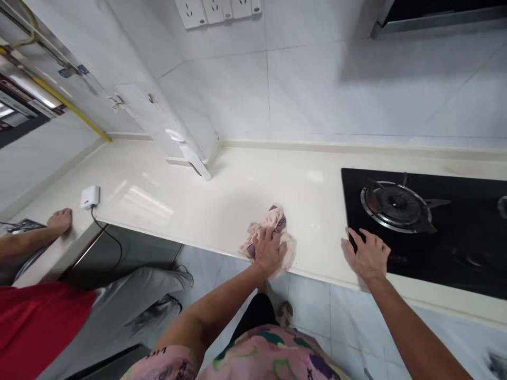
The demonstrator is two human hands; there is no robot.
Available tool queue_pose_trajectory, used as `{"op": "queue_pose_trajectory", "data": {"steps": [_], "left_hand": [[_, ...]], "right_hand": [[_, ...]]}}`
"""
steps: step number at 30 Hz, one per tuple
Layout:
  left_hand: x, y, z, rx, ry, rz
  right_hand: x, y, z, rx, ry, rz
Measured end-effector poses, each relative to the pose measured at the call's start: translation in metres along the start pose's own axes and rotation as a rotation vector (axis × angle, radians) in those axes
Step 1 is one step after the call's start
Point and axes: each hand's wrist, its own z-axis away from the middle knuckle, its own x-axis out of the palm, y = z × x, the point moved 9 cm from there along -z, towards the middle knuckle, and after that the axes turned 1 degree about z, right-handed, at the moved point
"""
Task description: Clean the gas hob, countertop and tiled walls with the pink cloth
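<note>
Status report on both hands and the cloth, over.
Left hand on pink cloth, bunched on counter. Right hand empty, at left edge of stovetop. Possible obstruction: stovetop, right of cloth.

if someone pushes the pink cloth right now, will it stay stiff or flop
Probably floppy: the pink cloth lies crumpled in loose folds. It's likely light, since the fabric looks thin. It may slide easily, as the counter looks smooth and glossy.

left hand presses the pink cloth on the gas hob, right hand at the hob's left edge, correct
No: the head view shows the left hand pressing the pink cloth on the cream countertop, not the gas hob; the right hand is at the hob's left edge.
</note>
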Motion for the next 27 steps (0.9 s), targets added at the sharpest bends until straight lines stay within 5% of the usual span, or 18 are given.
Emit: {"op": "queue_pose_trajectory", "data": {"steps": [5,9,11,13,16,19,22,24,27], "left_hand": [[0.018,0.075,0.016,0.291,-0.121,0.030],[0.052,0.166,0.078,0.686,-0.275,0.108],[0.066,0.192,0.108,0.805,-0.392,0.188],[0.075,0.194,0.122,0.762,-0.522,0.284],[0.062,0.163,0.113,0.506,-0.595,0.406],[0.016,0.131,0.080,0.293,-0.416,0.543],[-0.024,0.121,0.051,0.267,-0.160,0.625],[-0.021,0.131,0.045,0.363,-0.121,0.539],[0.029,0.154,0.051,0.539,-0.248,0.219]], "right_hand": [[0.000,-0.001,-0.002,0.011,-0.022,0.006],[0.000,0.000,-0.002,0.003,-0.043,0.027],[0.002,0.002,-0.001,-0.002,-0.051,0.025],[0.004,0.003,-0.001,-0.003,-0.056,0.014],[0.005,0.003,0.000,-0.004,-0.038,0.012],[0.003,0.000,-0.001,-0.005,-0.020,0.033],[0.002,-0.001,-0.003,0.002,-0.053,0.048],[0.001,-0.002,-0.004,0.000,-0.067,0.051],[-0.001,-0.001,-0.003,0.005,-0.036,0.052]]}}
